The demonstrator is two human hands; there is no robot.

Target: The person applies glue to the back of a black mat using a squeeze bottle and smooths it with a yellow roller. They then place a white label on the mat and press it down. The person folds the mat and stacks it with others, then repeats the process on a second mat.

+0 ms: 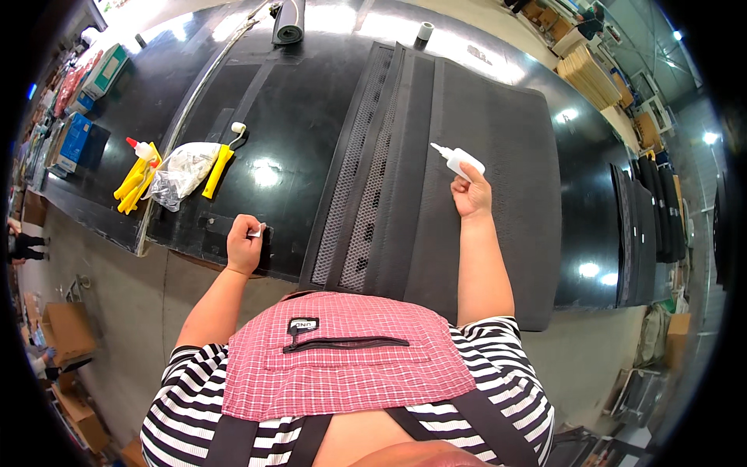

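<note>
A white squeeze bottle with a pointed nozzle is gripped in my right hand, tilted so that the nozzle points up and left. It is over a large black panel with two mesh strips along its left part. Whether the nozzle touches the panel, I cannot tell. My left hand is closed on a small white piece at the table's near edge, left of the panel. The fingers cover most of that piece, so its kind does not show.
On the black table, to the left, are yellow-handled rollers, a clear plastic bag and a red-tipped white bottle. Blue boxes stand farther left. A rolled grey mat and a small white roll are at the back.
</note>
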